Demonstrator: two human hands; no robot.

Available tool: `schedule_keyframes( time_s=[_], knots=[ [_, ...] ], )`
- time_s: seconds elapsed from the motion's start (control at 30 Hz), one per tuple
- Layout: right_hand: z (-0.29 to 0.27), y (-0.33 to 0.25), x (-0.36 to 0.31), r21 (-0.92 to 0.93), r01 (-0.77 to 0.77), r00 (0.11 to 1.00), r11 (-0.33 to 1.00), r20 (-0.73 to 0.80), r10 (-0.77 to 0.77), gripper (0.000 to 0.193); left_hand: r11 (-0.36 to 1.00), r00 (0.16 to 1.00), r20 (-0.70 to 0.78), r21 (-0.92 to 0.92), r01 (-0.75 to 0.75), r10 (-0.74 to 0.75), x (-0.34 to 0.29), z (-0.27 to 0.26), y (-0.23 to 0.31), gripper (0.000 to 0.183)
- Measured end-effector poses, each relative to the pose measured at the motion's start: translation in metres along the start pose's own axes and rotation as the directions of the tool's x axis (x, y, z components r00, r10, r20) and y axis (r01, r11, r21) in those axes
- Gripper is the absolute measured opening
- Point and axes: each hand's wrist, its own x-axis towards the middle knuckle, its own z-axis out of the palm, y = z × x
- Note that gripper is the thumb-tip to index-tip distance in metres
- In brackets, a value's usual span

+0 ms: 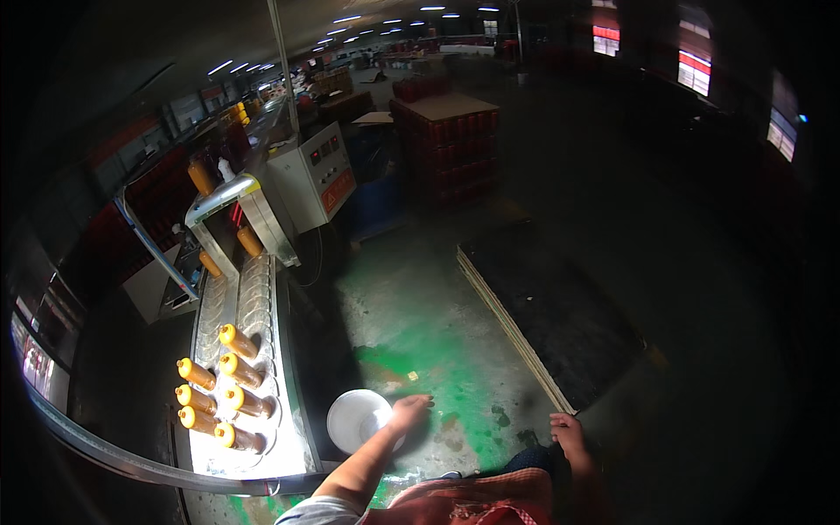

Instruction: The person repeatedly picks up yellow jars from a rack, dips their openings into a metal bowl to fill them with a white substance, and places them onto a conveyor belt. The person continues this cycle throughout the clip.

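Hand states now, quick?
Left hand: nothing visibly held; open or closed, can't tell.
Right hand: partly curled, nothing visibly held; can't tell if closed.

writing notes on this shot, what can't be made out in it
All in the head view:
Bucket: right side partly hidden by the left forearm.
Right hand: touching the dark board or not, unclear from this angle.
Control box: display too small to read.
Red clothing: cut off by the lower edge.
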Motion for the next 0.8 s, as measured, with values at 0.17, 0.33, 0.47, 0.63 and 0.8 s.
schedule_keyframes(
  time_s=[0.17, 0.33, 0.47, 0.63, 0.8],
  knots=[
    [0.013, -0.001, 0.152, -0.299, 0.278, 0.861, 0.913, 0.499, -0.098, 0.038, 0.957, 0.878, -0.447, -0.288, 0.039, -0.17, -0.072, -0.021, -0.054, 0.04],
    [0.048, -0.045, 0.248, -0.301, 0.067, 0.516, 0.951, 0.826, 0.225, 0.034, 0.848, 0.359, -0.865, -0.456, -0.27, -0.351, -0.252, 0.044, -0.15, 0.027],
    [0.092, -0.083, 0.23, -0.412, 0.167, 0.376, 0.896, 0.867, 0.328, 0.035, 0.734, -0.04, -0.82, -0.488, -0.473, -0.571, -0.35, 0.217, -0.198, 0.023],
    [0.105, -0.053, 0.15, -0.455, 0.371, 0.077, 0.81, 0.884, 0.461, 0.033, 0.598, -0.106, -0.658, -0.591, -0.541, -0.746, -0.384, 0.419, -0.243, 0.048],
    [0.076, 0.012, 0.056, -0.473, 0.541, -0.21, 0.696, 0.725, 0.656, 0.03, 0.47, -0.218, -0.439, -0.62, -0.629, -0.871, -0.4, 0.569, -0.275, 0.052]
  ],
)
